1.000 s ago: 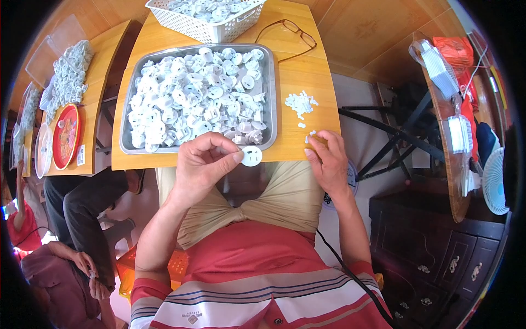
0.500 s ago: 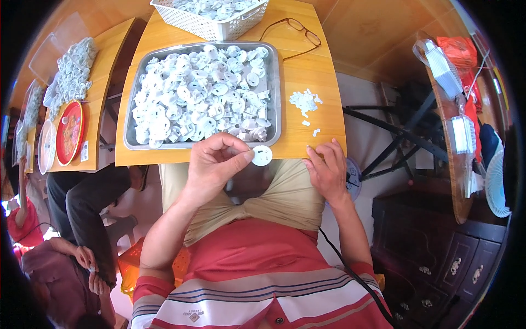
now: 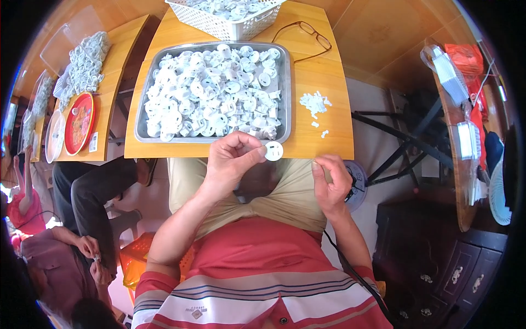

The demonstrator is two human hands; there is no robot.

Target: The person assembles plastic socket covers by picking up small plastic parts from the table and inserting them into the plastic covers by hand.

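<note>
Currently left hand (image 3: 233, 159) grip pinches a white disc (image 3: 273, 151) at the bench (image 3: 329, 137) edge; right hand (image 3: 331, 183) grip curled, holding nothing visible.

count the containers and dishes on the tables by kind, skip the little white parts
Rectangular metal tray heaped with white parts: 1
White plastic mesh basket: 1
Round red plate: 1
Round white plate: 1
Total: 4
</note>
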